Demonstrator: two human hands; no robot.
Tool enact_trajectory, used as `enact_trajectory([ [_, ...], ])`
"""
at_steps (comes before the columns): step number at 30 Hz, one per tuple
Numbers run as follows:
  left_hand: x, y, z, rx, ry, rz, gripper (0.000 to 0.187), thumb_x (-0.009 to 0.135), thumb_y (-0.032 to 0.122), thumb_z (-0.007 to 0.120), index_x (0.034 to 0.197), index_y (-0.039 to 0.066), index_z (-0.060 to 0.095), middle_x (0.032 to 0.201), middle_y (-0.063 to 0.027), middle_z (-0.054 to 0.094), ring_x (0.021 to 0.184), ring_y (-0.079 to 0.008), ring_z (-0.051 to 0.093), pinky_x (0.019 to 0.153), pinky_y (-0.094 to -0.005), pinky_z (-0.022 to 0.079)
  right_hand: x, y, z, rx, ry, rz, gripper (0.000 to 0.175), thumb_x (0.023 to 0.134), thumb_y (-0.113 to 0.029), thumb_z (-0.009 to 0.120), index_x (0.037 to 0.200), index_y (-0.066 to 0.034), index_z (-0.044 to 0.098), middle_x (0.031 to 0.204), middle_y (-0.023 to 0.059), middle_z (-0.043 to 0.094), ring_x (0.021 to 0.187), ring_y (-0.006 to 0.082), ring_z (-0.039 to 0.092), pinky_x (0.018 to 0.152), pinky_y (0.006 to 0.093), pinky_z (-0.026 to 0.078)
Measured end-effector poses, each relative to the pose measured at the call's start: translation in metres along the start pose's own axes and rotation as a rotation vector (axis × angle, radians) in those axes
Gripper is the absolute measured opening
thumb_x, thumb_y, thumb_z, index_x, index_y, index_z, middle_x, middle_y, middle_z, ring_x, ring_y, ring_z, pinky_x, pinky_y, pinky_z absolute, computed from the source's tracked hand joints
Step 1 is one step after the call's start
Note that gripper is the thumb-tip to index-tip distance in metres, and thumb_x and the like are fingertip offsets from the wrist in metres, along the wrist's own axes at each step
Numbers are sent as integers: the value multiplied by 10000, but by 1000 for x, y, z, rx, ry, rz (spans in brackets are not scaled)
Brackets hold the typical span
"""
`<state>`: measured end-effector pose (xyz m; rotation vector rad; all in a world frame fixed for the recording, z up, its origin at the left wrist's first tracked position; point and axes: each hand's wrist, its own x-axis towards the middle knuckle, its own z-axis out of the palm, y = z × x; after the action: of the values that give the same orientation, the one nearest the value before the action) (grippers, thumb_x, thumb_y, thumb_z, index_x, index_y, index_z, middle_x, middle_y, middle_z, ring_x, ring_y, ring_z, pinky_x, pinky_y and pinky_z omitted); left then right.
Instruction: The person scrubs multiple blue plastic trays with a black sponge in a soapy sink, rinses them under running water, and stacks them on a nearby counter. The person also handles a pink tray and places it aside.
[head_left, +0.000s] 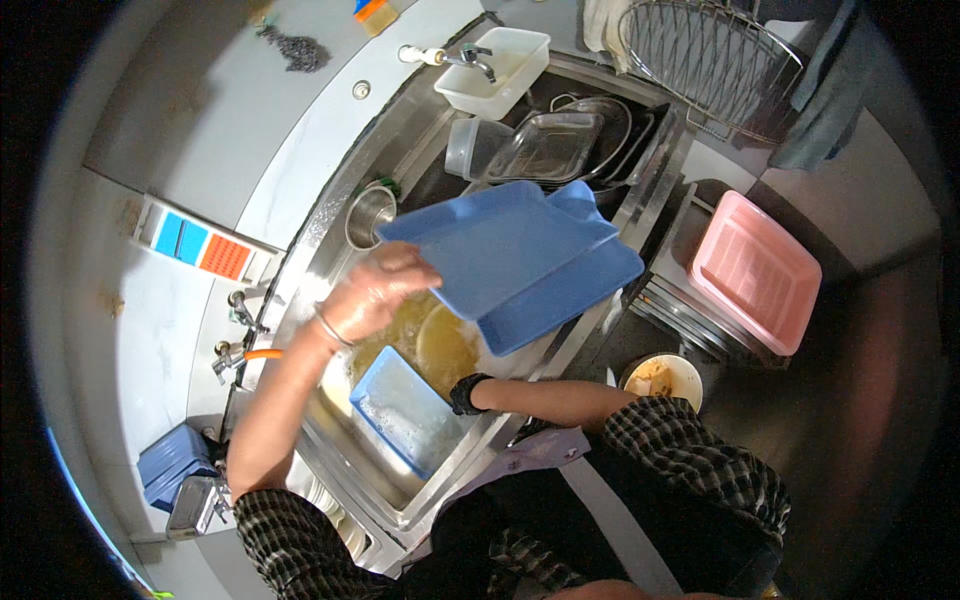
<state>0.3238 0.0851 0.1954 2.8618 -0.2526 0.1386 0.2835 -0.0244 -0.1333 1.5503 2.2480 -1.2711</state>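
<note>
My left hand (379, 292) grips the near left corner of a blue plastic tray (480, 247), which is tilted above the sink. Other blue trays (570, 292) show from under and behind it, overlapping. My right arm reaches down to the sink, a black band (469, 394) around its wrist; the hand itself is hidden, so its hold cannot be seen. Beside that wrist, a light-blue rectangular tub (409, 412) holds sudsy water. Yellowish, cloudy water fills the sink basin (375, 487), and a round dish (450, 341) lies in it.
Beyond the trays are stacked metal pans (551, 146), a steel cup (371, 217) and a white plastic tub (495, 71) under a tap (472, 60). A tap with an orange hose (262, 354) is at left. To the right are a pink basket (757, 270) and a food-soiled bucket (667, 379).
</note>
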Motion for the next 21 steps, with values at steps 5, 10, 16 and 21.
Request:
enact_trajectory([
  [5,-15,-36,88,91,-32,235,236,755,11,644,972,93,686,1032,-72,685,1139,-265,638,1135,-492,422,2,5,-4,9,11,-8,467,975,-405,557,1283,-69,659,1310,150,649,1185,329,624,977,466,490],
  [10,-37,-42,147,93,-26,280,270,719,65,680,983,123,677,1119,-53,666,1259,-271,545,1198,-547,307,-4,5,-2,0,-2,-15,468,976,-409,555,1277,-68,662,1311,150,649,1186,330,623,977,465,490],
  [16,-30,-51,181,192,-35,231,306,720,86,697,1016,166,691,1167,-52,651,1233,-258,536,1158,-492,336,13,11,4,-57,-5,-14,481,983,-436,538,1246,-58,677,1299,159,653,1194,334,619,973,460,491],
  [21,-44,-51,183,91,-16,88,436,746,22,637,1161,151,663,1253,-80,640,1240,-301,541,1100,-501,379,18,14,16,15,44,-3,498,981,-451,526,1242,-53,676,1307,156,650,1203,339,613,996,466,478],
])
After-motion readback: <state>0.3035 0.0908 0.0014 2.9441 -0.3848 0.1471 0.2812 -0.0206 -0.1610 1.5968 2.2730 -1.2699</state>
